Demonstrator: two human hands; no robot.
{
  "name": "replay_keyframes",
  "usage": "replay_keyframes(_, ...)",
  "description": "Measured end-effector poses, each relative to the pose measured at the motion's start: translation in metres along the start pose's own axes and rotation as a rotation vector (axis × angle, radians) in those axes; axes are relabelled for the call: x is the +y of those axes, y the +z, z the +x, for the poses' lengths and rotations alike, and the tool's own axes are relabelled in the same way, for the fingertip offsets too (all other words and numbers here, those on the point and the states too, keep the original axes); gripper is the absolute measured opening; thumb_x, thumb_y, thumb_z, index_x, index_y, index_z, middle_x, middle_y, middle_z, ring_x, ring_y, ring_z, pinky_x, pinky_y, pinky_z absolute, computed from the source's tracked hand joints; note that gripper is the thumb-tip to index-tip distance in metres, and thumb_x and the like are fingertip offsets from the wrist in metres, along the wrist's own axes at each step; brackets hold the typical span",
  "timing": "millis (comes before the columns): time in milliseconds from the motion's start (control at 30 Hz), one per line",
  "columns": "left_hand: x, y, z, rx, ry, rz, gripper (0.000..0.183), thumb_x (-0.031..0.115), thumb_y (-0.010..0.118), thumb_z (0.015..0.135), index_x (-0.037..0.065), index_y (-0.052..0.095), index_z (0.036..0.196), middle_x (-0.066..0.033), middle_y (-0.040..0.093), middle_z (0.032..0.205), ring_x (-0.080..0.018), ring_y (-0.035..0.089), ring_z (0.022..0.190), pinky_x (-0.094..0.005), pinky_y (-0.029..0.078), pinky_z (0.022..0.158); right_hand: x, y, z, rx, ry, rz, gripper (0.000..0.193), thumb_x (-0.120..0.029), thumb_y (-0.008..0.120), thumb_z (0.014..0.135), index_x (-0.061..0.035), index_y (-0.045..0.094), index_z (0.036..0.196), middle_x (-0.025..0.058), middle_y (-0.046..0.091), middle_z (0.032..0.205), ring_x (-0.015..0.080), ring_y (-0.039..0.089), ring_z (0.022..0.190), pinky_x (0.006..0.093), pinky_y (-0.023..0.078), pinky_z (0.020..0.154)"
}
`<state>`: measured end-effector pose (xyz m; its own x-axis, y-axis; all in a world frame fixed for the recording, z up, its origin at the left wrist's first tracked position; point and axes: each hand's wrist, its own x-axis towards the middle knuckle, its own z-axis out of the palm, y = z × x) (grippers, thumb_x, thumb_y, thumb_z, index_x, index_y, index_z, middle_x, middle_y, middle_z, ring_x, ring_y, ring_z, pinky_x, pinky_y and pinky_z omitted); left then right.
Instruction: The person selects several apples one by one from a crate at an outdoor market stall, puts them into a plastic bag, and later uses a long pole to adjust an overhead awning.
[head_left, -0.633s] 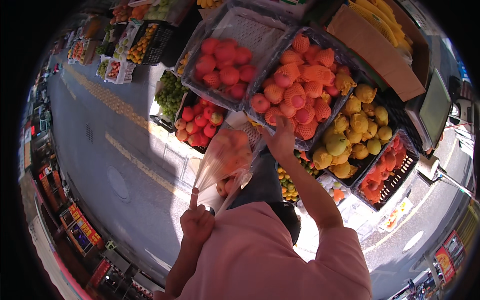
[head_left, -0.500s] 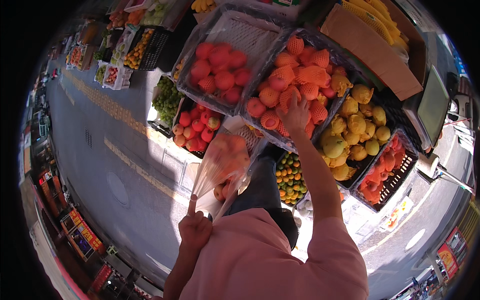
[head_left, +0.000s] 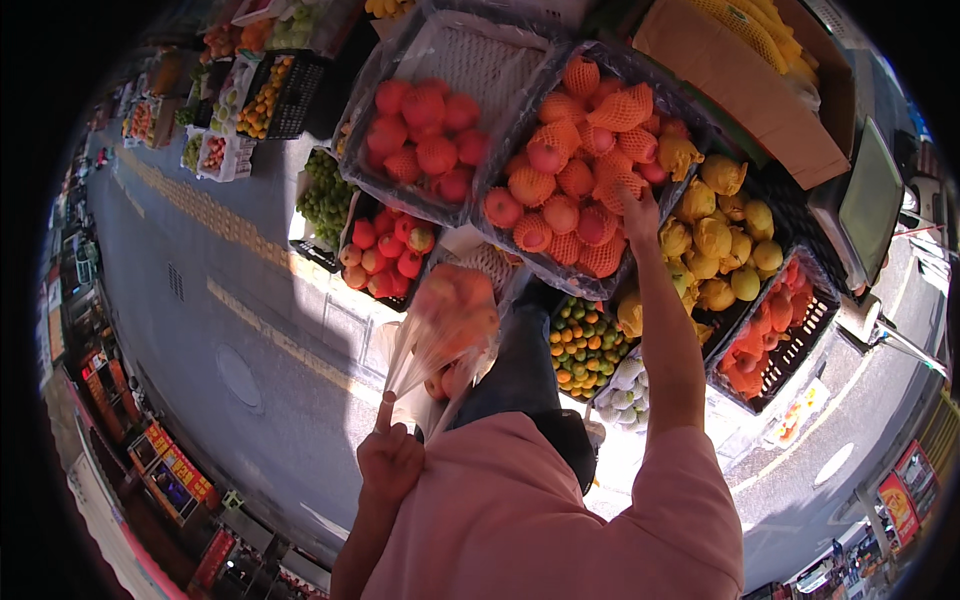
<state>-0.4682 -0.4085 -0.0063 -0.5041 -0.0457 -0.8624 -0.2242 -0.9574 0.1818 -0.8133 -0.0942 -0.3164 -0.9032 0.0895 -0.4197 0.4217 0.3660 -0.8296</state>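
Observation:
My left hand (head_left: 391, 458) is low at the left, its index finger raised and hooked through the stretched top of a clear plastic bag (head_left: 408, 345). Round reddish fruit, apparently apples (head_left: 455, 310), fill the bag, which hangs in front of my leg. My right arm reaches out to a dark, plastic-lined crate (head_left: 632, 268) heaped with red apples in orange foam nets. At the crate's right side, my right hand (head_left: 641, 214) closes on one net-wrapped apple (head_left: 612, 186). Its fingertips are partly hidden against the fruit.
Left of that crate stands another lined crate (head_left: 455, 45) of red fruit. Yellow wrapped fruit (head_left: 712, 238), small green-orange citrus (head_left: 585, 350) and pomegranate-like red fruit (head_left: 385, 245) surround it. A cardboard box (head_left: 735, 90) and a scale (head_left: 868, 205) stand at the right; a road (head_left: 200, 320) runs along the left.
My right hand has moved from the middle of the apple crate to its right side and closed on a net-wrapped apple. My left hand still holds the bag in place.

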Motion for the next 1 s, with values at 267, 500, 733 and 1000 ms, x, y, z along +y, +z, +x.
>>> replay_keyframes(267, 0.001, 0.002, 0.001, 0.013, 0.000, 0.006, 0.053, 0.005, 0.045, 0.080, 0.018, 0.049, 0.132, 0.0038, 0.027, 0.055, -0.0093, 0.023, 0.046, -0.0259, 0.026, 0.050, -0.051, -0.026, -0.025, -0.800, 0.436, 1.179, 0.059, -0.057, 0.030, 0.091, -0.0083, 0.055, 0.111, 0.0101, 0.055, 0.069, 0.0127, 0.039, 0.043, 0.0237, 0.035, 0.040)
replay_keyframes(500, 0.003, 0.003, 0.004, -0.030, -0.009, 0.017, 0.052, 0.005, 0.045, 0.082, 0.017, 0.049, 0.132, 0.0044, 0.027, 0.056, -0.0091, 0.024, 0.047, -0.0260, 0.027, 0.052, -0.041, -0.021, -0.002, -0.110, 0.206, 0.345, 0.069, -0.056, 0.055, 0.083, -0.0050, 0.049, 0.129, 0.0192, 0.060, 0.101, 0.0234, 0.061, 0.083, 0.0343, 0.051, 0.068)
replay_keyframes(733, 0.001, 0.001, 0.002, -0.017, -0.006, 0.022, 0.052, 0.005, 0.045, 0.082, 0.018, 0.049, 0.133, 0.0045, 0.028, 0.056, -0.0092, 0.025, 0.048, -0.0261, 0.027, 0.054, -0.042, 0.017, -0.021, 0.251, -0.671, -0.820, 0.073, -0.033, 0.072, 0.069, -0.0061, 0.046, 0.132, 0.0206, 0.049, 0.121, 0.0373, 0.046, 0.115, 0.0468, 0.039, 0.097)
replay_keyframes(1000, 0.001, 0.003, 0.002, -0.019, -0.023, -0.038, 0.055, 0.002, 0.046, 0.080, 0.017, 0.045, 0.133, 0.0027, 0.030, 0.058, -0.0112, 0.029, 0.048, -0.0268, 0.030, 0.050, -0.015, 0.074, -0.037, -0.222, -0.558, -0.851, 0.050, -0.026, 0.071, 0.068, -0.0094, 0.053, 0.112, 0.0172, 0.058, 0.106, 0.0369, 0.057, 0.096, 0.0476, 0.045, 0.084)
